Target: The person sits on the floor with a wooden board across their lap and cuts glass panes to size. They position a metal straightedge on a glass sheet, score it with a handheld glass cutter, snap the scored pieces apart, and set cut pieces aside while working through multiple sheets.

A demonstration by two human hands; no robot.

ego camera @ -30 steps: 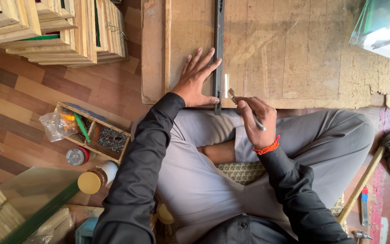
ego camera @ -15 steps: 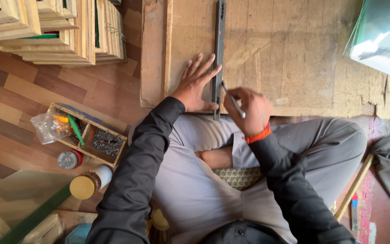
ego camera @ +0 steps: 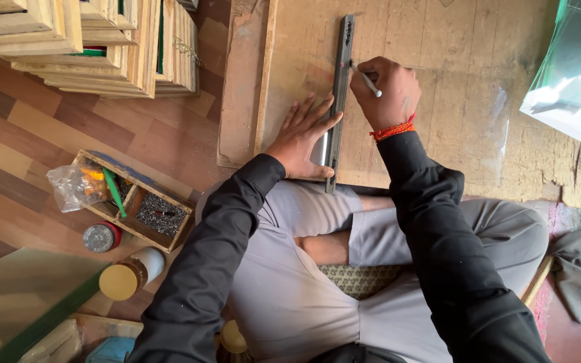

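A long dark metal straightedge [ego camera: 339, 101] is pinned flat on the worn wooden bench [ego camera: 438, 134] by the left hand [ego camera: 302, 138], fingers spread (palm down, nothing grasped). A slim white-handled cutter [ego camera: 369, 82] is clenched in the right hand [ego camera: 386, 91], tip touching the rule's far end. Risk judged: the rule could skid under uneven pressure, and the line would be spoiled.
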